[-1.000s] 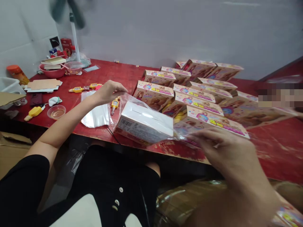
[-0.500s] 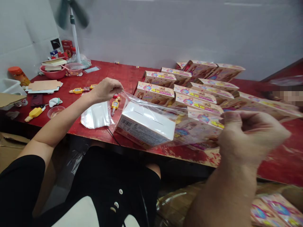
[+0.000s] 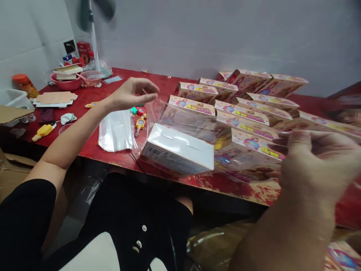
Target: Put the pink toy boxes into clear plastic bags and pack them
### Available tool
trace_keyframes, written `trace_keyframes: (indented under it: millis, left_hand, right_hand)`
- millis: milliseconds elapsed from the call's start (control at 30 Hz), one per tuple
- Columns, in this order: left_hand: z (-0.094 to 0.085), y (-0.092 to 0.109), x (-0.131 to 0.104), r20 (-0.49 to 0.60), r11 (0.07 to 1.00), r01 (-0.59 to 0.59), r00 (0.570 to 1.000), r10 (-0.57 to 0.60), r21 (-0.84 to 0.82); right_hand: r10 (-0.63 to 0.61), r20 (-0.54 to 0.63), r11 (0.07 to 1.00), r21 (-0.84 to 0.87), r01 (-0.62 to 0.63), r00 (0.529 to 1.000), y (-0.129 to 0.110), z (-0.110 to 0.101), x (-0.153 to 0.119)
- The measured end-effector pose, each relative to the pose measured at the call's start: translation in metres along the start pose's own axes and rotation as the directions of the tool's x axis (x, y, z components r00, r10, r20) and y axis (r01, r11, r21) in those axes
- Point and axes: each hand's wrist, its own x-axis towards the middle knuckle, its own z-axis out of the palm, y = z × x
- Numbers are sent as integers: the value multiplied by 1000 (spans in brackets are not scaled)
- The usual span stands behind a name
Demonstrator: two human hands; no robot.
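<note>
A small carton (image 3: pixel 180 145) lies at the table's front edge, with its white slotted face up and a barcode on its printed side. Clear plastic film (image 3: pixel 186 122), like a thin bag, sits loosely round and behind it. Above the film's left end is my left hand (image 3: pixel 135 93), fingers apart and holding nothing. My right hand (image 3: pixel 318 154) hovers at the right, in front of a printed carton (image 3: pixel 254 150); its fingers are stretched out and somewhat blurred, and I see no film in them. A stack of clear plastic bags (image 3: pixel 115 131) lies left of the carton.
Several printed cartons (image 3: pixel 242 113) stand in rows across the red table (image 3: pixel 158 79). Small yellow toys (image 3: pixel 140 124) lie near the bags. A pink bowl (image 3: pixel 66 83), a fan (image 3: pixel 94 41) and an orange-lidded jar (image 3: pixel 25 86) are at left. Another person is partly visible at far right.
My left hand has let go of the film and opened. My right hand has moved right, its fingers stretching out. The film, pulled taut between the hands before, now hangs slack round the carton.
</note>
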Motion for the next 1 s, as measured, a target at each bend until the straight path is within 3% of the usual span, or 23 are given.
trace_keyframes:
  millis: [67,100,133,167,200,233,267,367,433,500,567,667,767,833,933,1000]
  left_hand:
    - [16,11,-21,-187,987,-145,970,154,62]
    - [30,16,-33,-184,963,-248,947,264,102]
    - [46,19,-45,-103,927,-351,925,365,132]
    - [64,20,-56,52,891,-434,901,431,135]
    - [82,19,-64,208,877,-461,878,430,132]
    - [99,17,-70,314,891,-433,872,375,139]
    - [113,12,-72,351,922,-354,893,282,157]
    - [132,-5,-64,179,996,-16,984,0,86]
    - [130,-12,-53,55,979,159,987,-153,-130]
    - [122,-13,-44,16,872,312,943,-331,-378]
    - [113,-9,-40,39,697,425,867,-497,-577]
    - [97,-5,-49,105,525,491,792,-602,-695]
    - [85,-9,-73,137,544,533,785,-605,-648]
    - [87,-17,-91,71,586,537,771,-633,-606]
    - [109,-36,-112,-66,576,519,705,-707,-631]
    - [128,-51,-122,-75,535,519,668,-741,-667]
  right_hand:
    - [78,25,991,107,-81,997,-8,0,-3]
    - [107,25,982,152,-110,994,-12,0,-5]
    - [104,37,978,179,-109,994,-16,0,-7]
    - [90,36,975,200,-95,995,-19,-1,-9]
    - [72,25,973,218,-76,997,-22,-2,-11]
    - [52,11,971,234,-53,999,-24,-4,-15]
    - [32,2,970,243,-32,999,-25,-7,-18]
    - [-24,-11,967,255,26,1000,-25,-19,-37]
    - [-73,-42,962,261,81,996,-23,-25,-56]
    - [-124,-115,953,264,150,986,-20,-29,-78]
    - [-160,-143,950,245,192,977,-14,-32,-101]
    - [-196,-87,963,169,208,977,0,-36,-136]
    - [-194,12,979,61,193,981,18,-32,-165]
    - [-165,38,986,42,164,986,30,-20,-181]
    - [-86,-18,992,93,87,996,49,10,-205]
    - [0,-16,992,129,2,1000,61,28,-220]
